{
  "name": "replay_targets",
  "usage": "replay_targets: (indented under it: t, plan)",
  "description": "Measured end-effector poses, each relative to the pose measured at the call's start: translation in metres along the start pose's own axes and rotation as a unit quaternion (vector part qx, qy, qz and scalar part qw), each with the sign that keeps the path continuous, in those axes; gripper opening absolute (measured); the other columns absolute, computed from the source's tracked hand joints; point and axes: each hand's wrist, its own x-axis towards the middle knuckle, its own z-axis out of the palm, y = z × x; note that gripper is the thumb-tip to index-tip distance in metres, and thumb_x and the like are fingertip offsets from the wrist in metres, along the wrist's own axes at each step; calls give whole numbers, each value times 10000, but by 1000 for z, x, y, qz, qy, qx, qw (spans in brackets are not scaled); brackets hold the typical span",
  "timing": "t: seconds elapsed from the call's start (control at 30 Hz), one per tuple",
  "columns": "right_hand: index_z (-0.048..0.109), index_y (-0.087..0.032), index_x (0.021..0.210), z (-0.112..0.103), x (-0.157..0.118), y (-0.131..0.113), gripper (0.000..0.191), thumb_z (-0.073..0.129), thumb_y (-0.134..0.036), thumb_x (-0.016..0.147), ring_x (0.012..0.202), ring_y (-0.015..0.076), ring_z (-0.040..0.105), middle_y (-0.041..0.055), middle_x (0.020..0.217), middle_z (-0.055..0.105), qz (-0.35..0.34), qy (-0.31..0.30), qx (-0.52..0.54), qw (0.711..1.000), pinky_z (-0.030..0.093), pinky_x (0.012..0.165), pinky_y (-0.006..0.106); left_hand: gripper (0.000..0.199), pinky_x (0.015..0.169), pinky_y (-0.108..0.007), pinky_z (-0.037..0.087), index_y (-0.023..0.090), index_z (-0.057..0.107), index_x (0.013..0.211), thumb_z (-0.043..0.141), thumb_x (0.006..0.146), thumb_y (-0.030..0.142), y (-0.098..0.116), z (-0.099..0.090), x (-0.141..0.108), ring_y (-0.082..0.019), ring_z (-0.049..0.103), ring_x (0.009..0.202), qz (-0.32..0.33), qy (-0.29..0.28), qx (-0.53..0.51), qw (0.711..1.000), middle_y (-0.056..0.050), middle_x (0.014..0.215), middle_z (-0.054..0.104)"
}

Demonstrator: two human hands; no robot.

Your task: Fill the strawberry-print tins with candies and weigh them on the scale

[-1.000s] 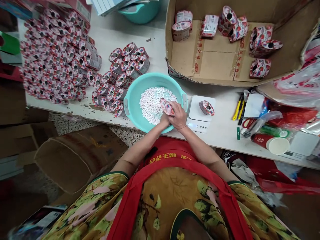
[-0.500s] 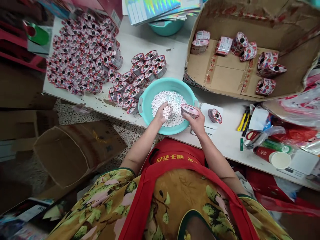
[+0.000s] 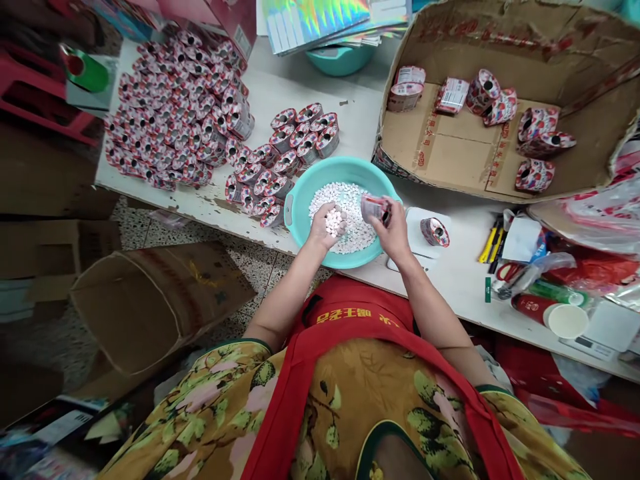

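Observation:
Cupped over a turquoise basin (image 3: 296, 227), my left hand (image 3: 319, 235) holds a heap of small white and pale pink tablets (image 3: 334, 222). Many more loose tablets (image 3: 350, 239) cover the basin's bottom. In my right hand (image 3: 395, 235), at the basin's right side, is a small oval printed container (image 3: 371, 207), tilted, with its dark opening partly showing near my fingers. To the right, another printed container (image 3: 435, 231) rests on a flat white scale (image 3: 416, 233).
Left of the basin stand many upright containers (image 3: 170, 120) with dark openings, and a smaller group (image 3: 300, 137) nearer. A cardboard box (image 3: 450, 150) at right holds several containers. Cutters (image 3: 490, 240) and a paper cup (image 3: 560, 319) lie at far right. Shiny sheets (image 3: 320, 23) sit on another basin (image 3: 345, 60).
My right hand has turned the container, so its oval flat face no longer shows and a dark opening does. My left hand still holds tablets. The whole view has shifted slightly.

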Motion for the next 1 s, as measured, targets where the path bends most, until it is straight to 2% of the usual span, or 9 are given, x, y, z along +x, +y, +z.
replay_targets:
  t: [0.1,0.2,0.3,0.4,0.5,0.7,0.83,1.0]
  plan:
    - [643,-232,1137,17,-1,2,456,783,-382,730,1076,311,590,94,1086,641,-8,-17,-80,997,498,997,522,272,352,-193,305,178,530,766,592,901,406,9,18,-15,-76,481,424,71,-33,39,996,-10,638,580]
    - [671,-218,997,31,-6,-4,325,732,-298,689,990,288,610,75,995,636,-26,-41,-75,996,523,922,462,344,402,-209,374,183,519,777,613,904,489,9,34,-20,-78,499,448,169,-49,65,982,-6,671,577]
    - [648,-223,1026,39,-12,-12,350,667,-275,680,948,259,638,51,1006,672,-24,-65,-29,997,535,876,400,355,510,-229,466,191,489,752,641,882,485,0,41,-14,-93,549,521,263,-40,67,962,7,680,558]
    - [636,-233,1099,42,-14,-17,422,624,-265,679,993,265,660,46,1086,707,-21,-77,-9,997,534,902,399,337,602,-239,507,191,469,712,672,840,427,-10,41,-6,-104,578,585,321,-24,62,945,17,668,543]
    - [646,-223,1096,45,-14,-17,440,604,-255,660,1042,283,668,60,1124,715,-27,-65,-5,998,532,929,417,344,603,-241,494,191,466,695,662,842,432,-13,41,-1,-98,552,563,336,-3,63,940,28,643,514]
    - [654,-222,1053,48,-11,-19,412,609,-244,644,1039,294,674,58,1093,719,-7,-42,-15,999,537,929,434,406,568,-231,445,190,437,683,695,857,451,-7,48,2,-83,511,549,313,52,114,941,33,679,526]
    - [654,-217,1039,46,-9,-23,392,614,-257,651,988,295,678,57,1043,718,3,-42,-19,999,544,891,438,455,512,-217,398,196,447,696,746,838,508,-7,52,4,-73,478,503,321,45,109,940,51,636,489]
    - [659,-225,1025,42,-6,-25,372,624,-268,657,991,290,677,55,1063,729,3,-38,-17,999,543,892,430,515,501,-208,401,199,450,708,747,828,602,-9,57,8,-70,472,484,315,52,109,941,62,598,469]
